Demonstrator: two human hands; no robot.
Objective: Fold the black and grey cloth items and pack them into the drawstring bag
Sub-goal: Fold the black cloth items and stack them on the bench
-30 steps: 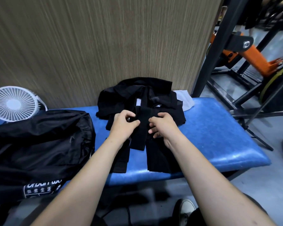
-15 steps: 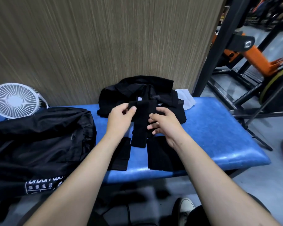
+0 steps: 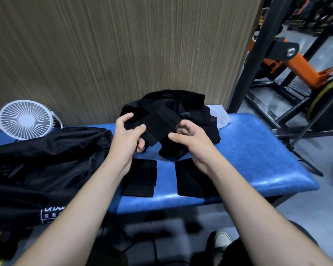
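A folded black cloth strip [image 3: 160, 124] is lifted above the blue bench [image 3: 258, 158]. My left hand [image 3: 128, 137] pinches its left end between thumb and fingers. My right hand [image 3: 190, 137] holds its right end with curled fingers. Behind it lies a loose pile of black cloth [image 3: 181, 106] with a grey cloth [image 3: 219, 116] at its right side. Two folded black pieces lie near the bench's front edge, one on the left [image 3: 139, 177] and one on the right [image 3: 192, 179] partly under my right forearm. The black drawstring bag [image 3: 42, 166] lies at the left.
A white fan [image 3: 25, 120] stands at the back left against the wood-grain wall. Black and orange gym equipment [image 3: 288, 60] fills the right background. A shoe [image 3: 220, 244] shows on the floor below the bench.
Both hands lifted the black strip off the pile and folded it shorter; it now hangs tilted between them. The view shifted slightly.
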